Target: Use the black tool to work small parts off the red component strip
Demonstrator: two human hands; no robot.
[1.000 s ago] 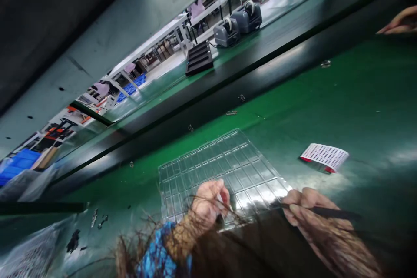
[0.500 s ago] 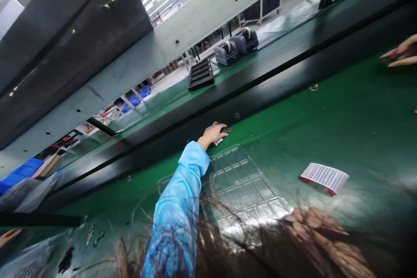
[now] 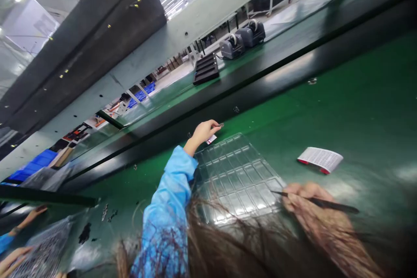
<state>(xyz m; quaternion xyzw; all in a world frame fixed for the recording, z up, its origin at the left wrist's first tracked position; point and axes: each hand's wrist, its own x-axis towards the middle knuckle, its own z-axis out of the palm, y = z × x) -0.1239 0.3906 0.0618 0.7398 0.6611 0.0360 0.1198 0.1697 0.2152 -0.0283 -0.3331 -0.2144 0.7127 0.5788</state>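
Left arm outstretched, left hand [image 3: 202,132] over far edge of tray [image 3: 241,173], grip pinching small part [image 3: 220,125], lifted off desk [image 3: 358,108] since earlier frame, right hand [image 3: 302,194] grip closed on tweezers [image 3: 322,203] beside tray corner

That blister tray [image 3: 239,178] is clear glossy plastic, the green belt [image 3: 358,108] looks smooth, the label sheet [image 3: 321,158] matt paper.

open green belt [image 3: 358,108] right of the clear tray [image 3: 241,173], label sheet [image 3: 321,159] lying there.
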